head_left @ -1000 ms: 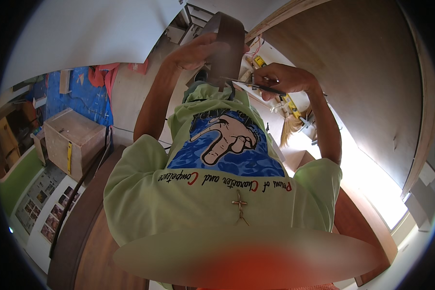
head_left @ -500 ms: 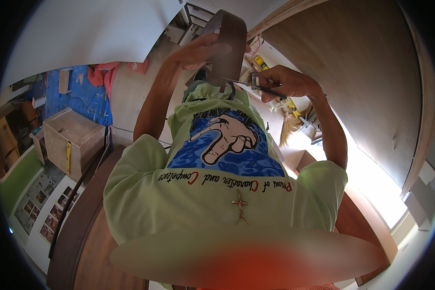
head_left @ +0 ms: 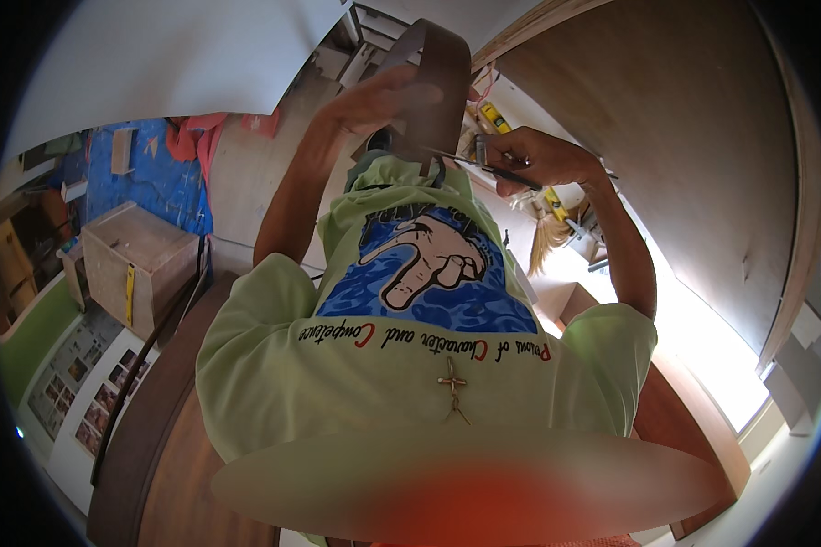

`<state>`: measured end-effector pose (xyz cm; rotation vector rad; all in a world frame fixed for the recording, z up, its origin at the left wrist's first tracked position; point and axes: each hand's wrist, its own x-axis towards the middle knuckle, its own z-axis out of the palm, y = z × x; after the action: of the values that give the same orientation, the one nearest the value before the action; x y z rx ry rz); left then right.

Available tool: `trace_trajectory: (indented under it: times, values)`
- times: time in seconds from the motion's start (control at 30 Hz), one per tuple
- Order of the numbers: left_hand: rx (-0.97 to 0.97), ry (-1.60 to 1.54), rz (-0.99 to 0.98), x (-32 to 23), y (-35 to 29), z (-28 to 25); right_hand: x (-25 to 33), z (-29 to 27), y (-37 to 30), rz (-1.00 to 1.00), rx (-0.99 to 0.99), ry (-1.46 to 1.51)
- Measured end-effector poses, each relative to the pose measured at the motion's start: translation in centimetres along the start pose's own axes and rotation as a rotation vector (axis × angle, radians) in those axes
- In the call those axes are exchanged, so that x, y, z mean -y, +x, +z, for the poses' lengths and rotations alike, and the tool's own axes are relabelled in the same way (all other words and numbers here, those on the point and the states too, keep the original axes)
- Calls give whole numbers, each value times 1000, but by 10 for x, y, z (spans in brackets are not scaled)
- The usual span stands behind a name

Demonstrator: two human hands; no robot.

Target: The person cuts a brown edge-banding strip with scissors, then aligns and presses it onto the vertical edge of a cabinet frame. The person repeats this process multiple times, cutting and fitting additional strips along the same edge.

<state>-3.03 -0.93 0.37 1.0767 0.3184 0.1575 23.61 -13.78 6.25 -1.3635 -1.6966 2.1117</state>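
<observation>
A wide, dark brown flexible strip (head_left: 445, 68) curves in a loop at the top middle, in front of my body. My left hand (head_left: 388, 98) grips it from the left side, with fingertips showing at its right edge; this hand is slightly blurred. My right hand (head_left: 549, 159) is closed around the dark handles of a pair of scissors (head_left: 497, 170). Their blades point left and meet the strip's lower end, close to the hem of my light green shirt (head_left: 397, 173). How far the blades are apart is hard to make out.
A large white panel (head_left: 155, 64) spans the upper left, and a big brown board (head_left: 666, 137) stands on the right. A wooden box (head_left: 141, 264) sits left beside a blue sheet (head_left: 150, 182). Behind the scissors lie a yellow level (head_left: 494, 117) and a straw brush (head_left: 547, 244).
My left hand and the strip have shifted very slightly to the right, and the hand looks more blurred. My right hand with the scissors stays almost in place.
</observation>
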Motion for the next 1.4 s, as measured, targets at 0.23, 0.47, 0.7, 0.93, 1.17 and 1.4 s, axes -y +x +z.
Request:
trace_trajectory:
  times: [0.23,0.47,0.7,0.93,1.17,1.4]
  values:
    - [-28,32,-20,12,5,-6,4,1,0,-27,-14,-73]
    - [-195,-124,68,1,7,23,7,3,-1,-29,-72,-70]
    - [-281,-67,46,-8,10,36,1,-2,-1,-41,-89,-58]
    - [-110,-181,138,-18,6,42,1,-5,1,-23,-92,-50]
    - [-108,-205,133,-21,9,43,9,-8,-2,-13,-75,-25]
    - [-137,-191,107,-23,12,41,13,-12,-5,-5,-67,-42]
